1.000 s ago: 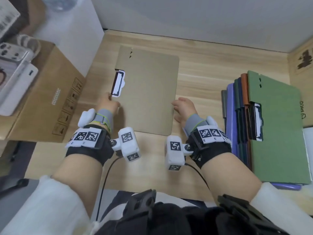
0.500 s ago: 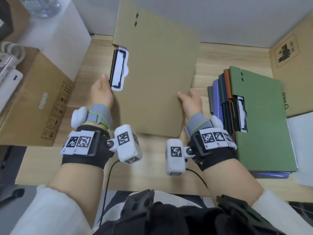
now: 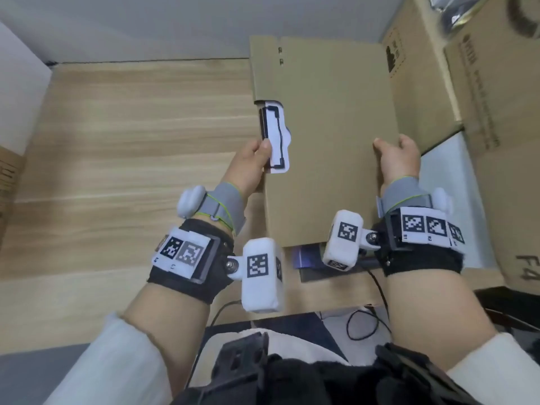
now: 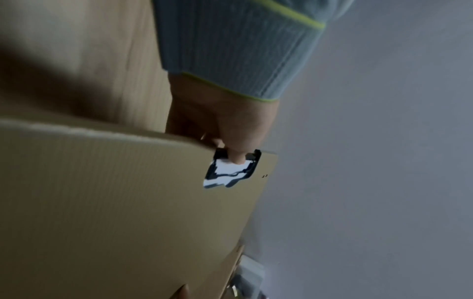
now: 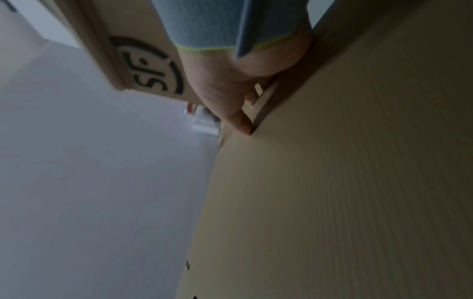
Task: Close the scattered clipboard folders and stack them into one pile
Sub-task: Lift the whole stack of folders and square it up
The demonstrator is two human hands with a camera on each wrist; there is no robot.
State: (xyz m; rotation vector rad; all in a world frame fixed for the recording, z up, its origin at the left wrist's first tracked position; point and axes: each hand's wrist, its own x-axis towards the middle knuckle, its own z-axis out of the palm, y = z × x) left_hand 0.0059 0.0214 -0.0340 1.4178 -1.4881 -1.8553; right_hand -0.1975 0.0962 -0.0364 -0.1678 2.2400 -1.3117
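Observation:
A closed tan clipboard folder (image 3: 330,135) (image 4: 115,202) (image 5: 345,192) hangs in the air at the right of the wooden table (image 3: 131,156), held by both hands. My left hand (image 3: 251,162) (image 4: 230,129) grips its left edge, thumb on the white metal clip (image 3: 276,138) (image 4: 230,172). On the right edge my right hand (image 3: 394,159) (image 5: 230,91) grips with the thumb on top. The pile of closed folders (image 3: 306,258) lies under the tan one; only a purple and dark corner shows.
Cardboard boxes (image 3: 482,83) stand at the right, close behind the held folder. A white sheet or board (image 3: 444,185) lies beside my right wrist. A grey wall (image 3: 175,24) runs along the back. A white box (image 3: 14,97) stands at the far left.
Both hands lifted the tan folder off the table and carried it right, over the pile. The green top folder, seen before, is now covered.

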